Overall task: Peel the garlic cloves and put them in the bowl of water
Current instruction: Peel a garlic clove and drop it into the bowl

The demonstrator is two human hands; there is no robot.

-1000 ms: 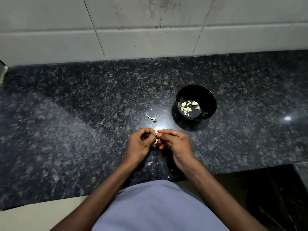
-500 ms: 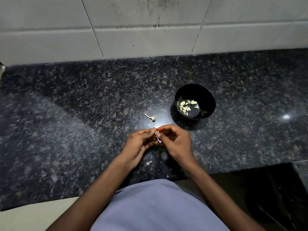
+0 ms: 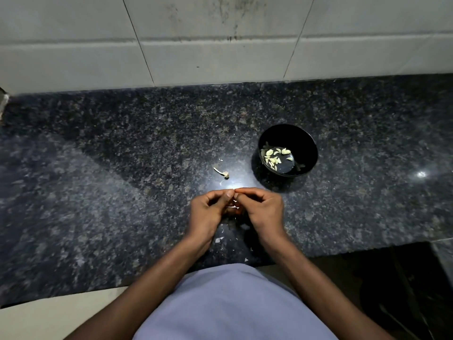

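My left hand point(image 3: 210, 209) and my right hand point(image 3: 263, 209) meet fingertip to fingertip over the dark granite counter point(image 3: 98, 180). Between them they pinch a small garlic clove point(image 3: 231, 206), mostly hidden by the curled fingers, with a sliver of white skin showing. A black bowl point(image 3: 306, 143) with water stands up and to the right of my hands. Several peeled pale cloves point(image 3: 273, 155) float in it.
A garlic stem scrap point(image 3: 221, 173) lies on the counter just beyond my hands. Small white skin flakes point(image 3: 219, 239) are scattered below my wrists near the counter's front edge. A tiled wall point(image 3: 220, 45) closes the back. The counter steps back at the lower right.
My hands have stayed in place, fingers working the clove. My left thumb has curled in closer to my right fingertips.
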